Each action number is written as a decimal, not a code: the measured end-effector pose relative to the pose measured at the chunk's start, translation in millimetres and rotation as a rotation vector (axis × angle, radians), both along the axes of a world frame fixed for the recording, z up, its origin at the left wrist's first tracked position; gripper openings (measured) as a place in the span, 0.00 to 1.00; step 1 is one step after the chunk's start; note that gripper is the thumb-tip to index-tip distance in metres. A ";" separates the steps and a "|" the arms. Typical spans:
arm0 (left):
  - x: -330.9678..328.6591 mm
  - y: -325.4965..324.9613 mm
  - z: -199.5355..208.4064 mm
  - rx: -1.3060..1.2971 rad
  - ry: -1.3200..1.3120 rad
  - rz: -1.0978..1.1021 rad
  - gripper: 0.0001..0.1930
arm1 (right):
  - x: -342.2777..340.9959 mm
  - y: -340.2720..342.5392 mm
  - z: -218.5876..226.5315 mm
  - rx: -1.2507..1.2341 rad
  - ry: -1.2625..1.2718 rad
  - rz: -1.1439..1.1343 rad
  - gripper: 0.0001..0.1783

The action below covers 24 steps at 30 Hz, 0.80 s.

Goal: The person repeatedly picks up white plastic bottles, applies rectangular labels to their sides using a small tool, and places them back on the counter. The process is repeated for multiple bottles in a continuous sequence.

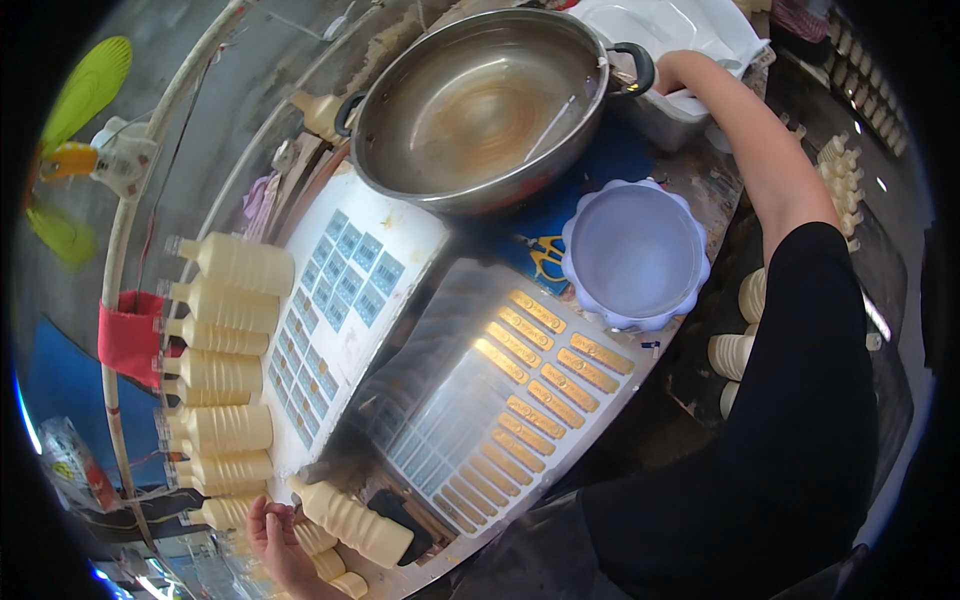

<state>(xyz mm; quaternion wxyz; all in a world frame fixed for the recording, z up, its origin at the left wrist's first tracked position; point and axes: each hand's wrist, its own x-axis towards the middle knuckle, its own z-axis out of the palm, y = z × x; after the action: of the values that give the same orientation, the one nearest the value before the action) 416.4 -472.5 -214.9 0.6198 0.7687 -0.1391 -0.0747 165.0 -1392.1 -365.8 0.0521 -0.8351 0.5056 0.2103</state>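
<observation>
At the lower left, my left hand (272, 535) is raised with its fingers curled in. Whatever they may hold is too small to make out. Beside it a cream plastic bottle (350, 520) lies tilted, and I cannot tell whether the hand touches it. My right arm stretches to the top right, where my right hand (668, 73) dips into a grey tub (655, 122) lined with white plastic. The tub and plastic hide those fingers. In front of me lies a clear sheet bearing rows of gold labels (540, 388).
A white board (385, 225) carries blue stickers. Cream bottles (232, 375) line the left side. A large steel pan (470, 110) and a lilac scalloped bowl (637, 255) stand beyond the sheet, with yellow-handled scissors (547, 258) by the bowl. A green-bladed fan (85, 165) hangs far left.
</observation>
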 end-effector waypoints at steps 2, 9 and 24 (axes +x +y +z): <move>-16.9 12.2 -1.0 0.003 -0.016 0.069 0.17 | 10.2 4.0 -1.7 -0.072 -0.046 0.093 0.22; -40.3 52.9 -2.1 0.023 -0.075 0.184 0.16 | -10.8 -20.9 -3.4 -0.205 -0.160 0.116 0.19; -58.6 67.0 -92.2 0.037 -0.119 0.312 0.30 | 94.7 228.5 153.2 0.367 -1.043 0.364 0.21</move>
<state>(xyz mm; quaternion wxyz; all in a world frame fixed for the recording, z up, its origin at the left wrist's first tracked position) 357.9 -405.5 -307.1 0.6002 0.7954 -0.0530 0.0657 259.7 -1163.6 -212.6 0.4012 -0.8791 0.2166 -0.1389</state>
